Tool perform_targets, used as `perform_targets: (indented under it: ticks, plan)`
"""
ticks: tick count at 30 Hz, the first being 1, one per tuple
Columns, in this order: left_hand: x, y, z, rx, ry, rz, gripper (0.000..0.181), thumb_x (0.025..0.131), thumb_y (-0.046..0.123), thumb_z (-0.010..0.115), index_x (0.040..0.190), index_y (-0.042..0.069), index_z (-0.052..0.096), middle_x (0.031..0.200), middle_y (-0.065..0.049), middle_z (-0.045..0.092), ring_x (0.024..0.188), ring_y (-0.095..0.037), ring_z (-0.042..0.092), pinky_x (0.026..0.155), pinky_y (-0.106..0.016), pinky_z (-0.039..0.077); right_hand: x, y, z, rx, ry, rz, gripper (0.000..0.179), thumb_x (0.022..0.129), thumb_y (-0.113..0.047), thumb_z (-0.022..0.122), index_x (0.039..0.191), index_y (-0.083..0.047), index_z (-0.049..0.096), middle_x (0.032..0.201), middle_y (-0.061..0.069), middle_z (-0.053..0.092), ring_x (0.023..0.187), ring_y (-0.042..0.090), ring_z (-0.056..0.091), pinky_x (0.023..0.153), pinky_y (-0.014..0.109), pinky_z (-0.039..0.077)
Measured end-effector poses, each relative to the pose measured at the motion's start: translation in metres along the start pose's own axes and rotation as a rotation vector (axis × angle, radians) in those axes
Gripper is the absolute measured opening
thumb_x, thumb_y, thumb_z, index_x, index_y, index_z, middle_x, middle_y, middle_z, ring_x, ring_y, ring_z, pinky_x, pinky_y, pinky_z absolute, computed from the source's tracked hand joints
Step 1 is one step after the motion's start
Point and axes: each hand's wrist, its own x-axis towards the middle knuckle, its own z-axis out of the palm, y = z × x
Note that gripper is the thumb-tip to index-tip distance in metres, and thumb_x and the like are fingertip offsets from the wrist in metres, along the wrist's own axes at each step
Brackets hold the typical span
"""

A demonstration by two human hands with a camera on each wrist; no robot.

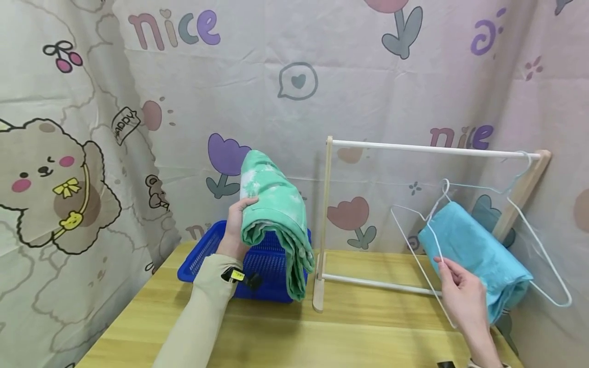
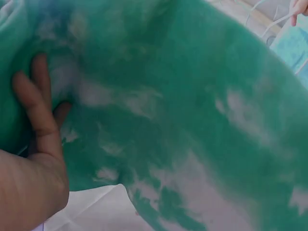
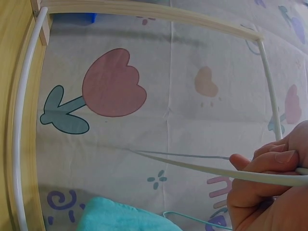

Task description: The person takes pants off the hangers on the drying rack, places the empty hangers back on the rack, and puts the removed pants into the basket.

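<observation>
A folded green-and-white tie-dye cloth (image 1: 276,199) is held up by my left hand (image 1: 235,227), which grips it from the left side. In the left wrist view the cloth (image 2: 183,106) fills most of the picture, with fingers (image 2: 41,110) against it. My right hand (image 1: 465,294) pinches one arm of a white hanger (image 1: 414,253), whose hook points up; the right wrist view shows the hanger arm (image 3: 207,169) passing through the fingers. Close behind that hand, a folded light-blue cloth (image 1: 474,250) hangs over another hanger (image 1: 547,255) hooked on the rack's rod.
A blue plastic basket (image 1: 188,271) stands on the wooden table (image 1: 322,337) below the green cloth. To the right is a wooden rack (image 1: 327,204) with a white top rod (image 1: 428,148) and a lower bar. A printed curtain (image 1: 257,117) encloses the back and sides.
</observation>
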Motion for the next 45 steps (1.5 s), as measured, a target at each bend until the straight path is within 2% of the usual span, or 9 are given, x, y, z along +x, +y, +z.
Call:
perform_targets:
  ticks: [5,8,14,19,24,31,35,39,45]
  plan:
    - [0.014,-0.006,-0.006,-0.019,0.056,-0.002,0.052,0.105,0.016,0.03,0.153,0.017,0.011,0.07,0.004,0.062,0.059,-0.005,0.063,0.061,-0.017,0.052,-0.002,0.001,0.003,-0.001,-0.001,0.007,0.042,0.104,-0.037,0.045,0.127,-0.008,0.066,0.071,0.005,0.064,0.054,0.009,0.042,0.047,0.029,0.034]
    - [0.023,-0.012,-0.007,-0.04,0.075,-0.003,0.053,0.105,0.017,0.031,0.154,0.016,0.012,0.068,0.004,0.062,0.058,-0.005,0.062,0.059,-0.017,0.051,-0.003,0.001,0.006,0.008,0.007,0.01,0.041,0.104,-0.035,0.047,0.126,-0.006,0.066,0.082,0.009,0.07,0.056,0.009,0.043,0.047,0.028,0.033]
    - [0.04,-0.022,-0.009,0.111,0.113,-0.001,0.056,0.103,0.021,0.033,0.155,0.014,0.015,0.073,0.008,0.065,0.062,-0.003,0.062,0.061,-0.017,0.051,-0.003,0.001,0.009,0.022,0.006,0.013,0.039,0.104,-0.032,0.048,0.125,-0.005,0.066,0.097,0.017,0.072,0.057,0.01,0.042,0.048,0.029,0.032]
    - [0.05,-0.027,-0.016,0.105,0.072,-0.034,0.032,0.102,0.018,0.032,0.13,0.007,0.043,0.076,0.005,0.067,0.064,-0.005,0.064,0.063,-0.017,0.052,-0.004,0.002,0.01,0.025,0.009,-0.001,0.038,0.104,-0.031,0.049,0.125,-0.005,0.067,0.104,0.018,0.072,0.059,0.008,0.043,0.049,0.028,0.032]
    - [0.056,-0.024,-0.028,0.066,0.066,-0.07,0.02,0.103,0.016,0.03,0.114,0.009,0.045,0.069,0.004,0.064,0.057,-0.006,0.063,0.058,-0.018,0.052,-0.005,0.004,0.011,0.025,0.0,-0.022,0.039,0.104,-0.031,0.048,0.125,-0.005,0.067,0.106,0.018,0.072,0.064,0.004,0.047,0.052,0.024,0.035]
    - [0.06,-0.002,-0.043,0.273,0.119,-0.148,0.049,0.1,0.022,0.038,0.146,0.011,0.027,0.092,0.004,0.064,0.074,-0.008,0.064,0.071,-0.02,0.053,-0.003,0.004,0.01,0.04,0.02,-0.011,0.038,0.103,-0.032,0.049,0.124,-0.006,0.067,0.081,0.0,0.069,0.055,0.01,0.041,0.05,0.028,0.032]
    - [0.058,0.003,-0.052,0.353,0.135,-0.191,0.052,0.102,0.03,0.044,0.147,0.011,0.027,0.106,0.002,0.06,0.085,-0.011,0.063,0.08,-0.023,0.054,-0.003,0.002,0.01,0.049,0.043,-0.023,0.035,0.103,-0.03,0.051,0.123,-0.007,0.068,0.065,-0.006,0.058,0.051,0.01,0.039,0.048,0.028,0.031]
    - [0.068,0.004,-0.066,0.362,0.082,-0.216,0.058,0.101,0.03,0.05,0.15,0.012,0.024,0.105,0.0,0.063,0.086,-0.012,0.067,0.08,-0.024,0.056,-0.003,-0.002,0.011,0.054,0.04,-0.028,0.036,0.103,-0.031,0.05,0.123,-0.007,0.068,0.062,-0.003,0.053,0.051,0.009,0.038,0.046,0.028,0.031]
    - [0.079,0.017,-0.084,0.641,0.114,-0.253,0.069,0.093,0.02,0.066,0.151,0.014,0.029,0.108,-0.003,0.062,0.085,-0.017,0.069,0.076,-0.033,0.058,-0.004,-0.001,0.012,0.065,0.014,-0.01,0.038,0.104,-0.033,0.049,0.125,-0.008,0.067,0.059,-0.002,0.044,0.047,0.01,0.035,0.042,0.028,0.03]
